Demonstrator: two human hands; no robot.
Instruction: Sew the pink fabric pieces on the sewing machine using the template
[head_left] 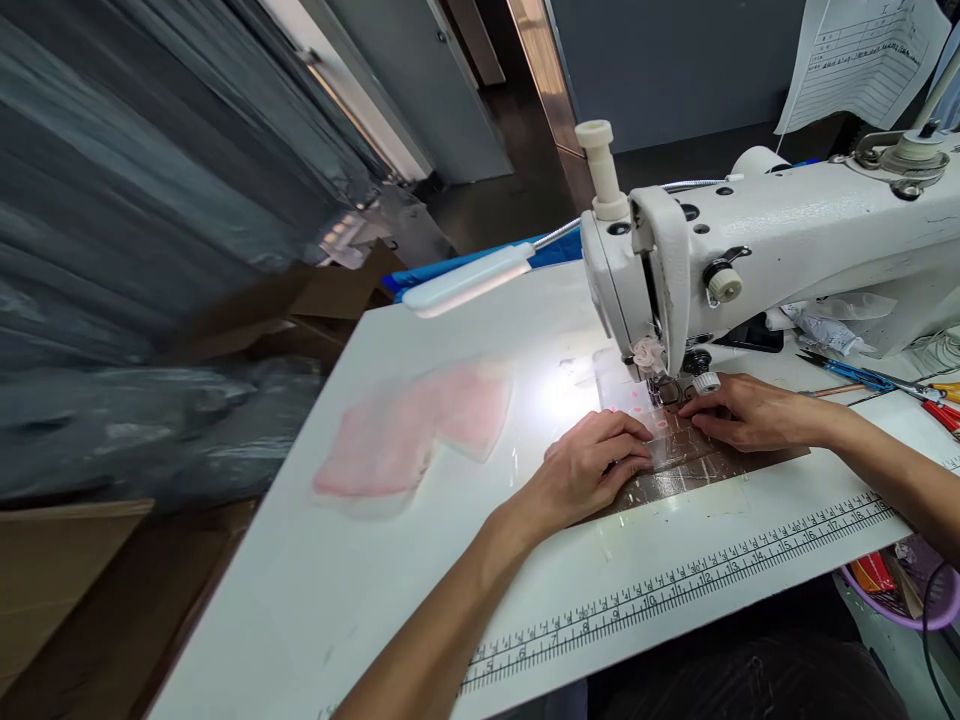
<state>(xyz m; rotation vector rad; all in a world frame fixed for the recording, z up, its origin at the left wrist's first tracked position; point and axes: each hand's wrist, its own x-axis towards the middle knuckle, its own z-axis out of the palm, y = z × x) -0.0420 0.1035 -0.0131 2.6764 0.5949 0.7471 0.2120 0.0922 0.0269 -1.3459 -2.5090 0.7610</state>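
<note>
A white sewing machine point(675, 260) stands over the right part of the table. Under its presser foot point(664, 388) lies a small piece of sheer fabric point(637, 402) with pink dots. Just left of the foot, my left hand point(600, 460) holds the fabric down, its fingers bent and close together. My right hand point(739, 410) is at the right of the foot, thumb and forefinger pinched at the fabric's edge; the fingertips are partly hidden. Both hands rest over a shiny brown plate point(697, 470).
Sheer pink fabric pieces point(420, 425) lie on the white table point(300, 590) at left. A lamp point(469, 280) reaches over the back edge. Blue-handled scissors point(847, 370) and red-handled tools lie at right. A purple basket point(900, 612) sits below; cardboard boxes point(67, 590) stand at left.
</note>
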